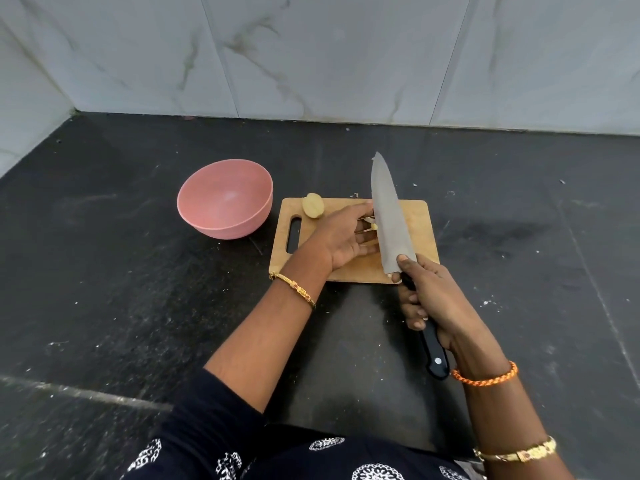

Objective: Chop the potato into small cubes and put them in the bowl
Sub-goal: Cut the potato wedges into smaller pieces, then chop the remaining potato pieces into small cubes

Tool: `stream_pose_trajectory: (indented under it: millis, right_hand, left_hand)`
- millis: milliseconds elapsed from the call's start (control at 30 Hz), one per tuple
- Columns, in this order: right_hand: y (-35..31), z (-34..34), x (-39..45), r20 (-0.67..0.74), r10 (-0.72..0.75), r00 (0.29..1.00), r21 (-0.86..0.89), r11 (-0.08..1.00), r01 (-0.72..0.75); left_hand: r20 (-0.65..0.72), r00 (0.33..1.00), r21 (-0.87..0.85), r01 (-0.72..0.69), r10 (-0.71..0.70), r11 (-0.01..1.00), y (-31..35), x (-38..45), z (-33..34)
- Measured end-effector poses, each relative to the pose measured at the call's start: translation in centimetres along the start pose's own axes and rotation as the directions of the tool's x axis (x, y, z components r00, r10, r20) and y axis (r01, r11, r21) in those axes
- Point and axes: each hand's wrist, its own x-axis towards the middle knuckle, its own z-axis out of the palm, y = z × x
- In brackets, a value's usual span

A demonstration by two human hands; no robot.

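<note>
A wooden cutting board (414, 233) lies on the black counter. A potato half (313, 206) sits cut face up at the board's far left corner. My left hand (341, 239) presses down on a potato piece (372, 225), mostly hidden under the fingers. My right hand (427, 296) grips the black handle of a large chef's knife (386, 216); its blade stands right beside my left fingertips, against the piece. The pink bowl (225, 199) stands just left of the board with nothing in it.
Marble-patterned wall tiles (311, 57) rise behind the black counter (104, 254) and at its left. The counter has scattered white specks. My dark patterned clothing (277, 452) fills the bottom edge.
</note>
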Motion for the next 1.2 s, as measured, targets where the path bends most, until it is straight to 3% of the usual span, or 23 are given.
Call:
stream_pose_trajectory:
  millis: [133, 267, 367, 533, 667, 733, 800, 867, 900, 1100, 1200]
  right_hand:
    - [-0.2, 0.4, 0.1, 0.015, 0.005, 1.000, 0.022, 1.000, -0.005]
    - [-0.3, 0.2, 0.4, -0.059, -0.049, 0.997, -0.016, 0.999, 0.048]
    - [-0.1, -0.6, 0.8, -0.157, -0.096, 0.983, -0.101, 0.992, 0.081]
    - [1.1, -1.8, 0.8, -0.286, -0.228, 0.931, -0.485, 0.872, 0.065]
    - [1.5, -2.1, 0.3, -0.339, -0.292, 0.894, -0.585, 0.810, 0.043]
    - [1.6, -2.2, -0.1, -0.366, -0.305, 0.880, -0.636, 0.772, 0.003]
    - [1.7, -2.2, -0.6, -0.390, -0.297, 0.872, -0.683, 0.729, -0.057]
    - [1.8, -1.9, -1.1, -0.400, -0.287, 0.870, -0.728, 0.677, -0.111]
    - [1.9, -1.6, -1.4, -0.402, -0.285, 0.870, -0.745, 0.655, -0.130]
    - [2.9, 1.1, -2.6, -0.345, -0.335, 0.877, -0.826, 0.552, -0.114]
    - [3.0, 1.7, -2.4, -0.310, -0.349, 0.884, -0.849, 0.520, -0.092]
  left_hand:
    - [0.058, 0.998, -0.130, 0.000, 0.008, 0.992, 0.1, -0.1, 0.0]
    - [0.100, 0.995, -0.053, -0.012, 0.018, 0.998, 0.3, -0.2, -0.6]
    - [0.045, 0.997, -0.009, -0.059, 0.059, 0.998, 1.1, -0.3, -1.2]
    - [0.007, 0.984, 0.344, -0.167, 0.176, 0.924, 1.7, -0.9, -1.2]
    - [0.010, 0.954, 0.648, -0.234, 0.300, 0.725, 1.1, -1.4, -0.7]
    - [-0.023, 0.864, 0.725, -0.332, 0.502, 0.603, 0.8, -1.4, -1.0]
    - [-0.096, 0.694, 0.710, -0.454, 0.713, 0.538, 0.6, -1.6, -1.8]
    - [-0.158, 0.523, 0.676, -0.561, 0.837, 0.478, 0.2, -1.6, -3.3]
    - [-0.165, 0.482, 0.693, -0.564, 0.861, 0.448, -0.1, -1.7, -4.1]
    - [-0.075, 0.567, 0.785, -0.473, 0.820, 0.400, -2.9, -0.5, -8.1]
    - [-0.037, 0.636, 0.774, -0.470, 0.771, 0.425, -3.7, -0.3, -7.9]
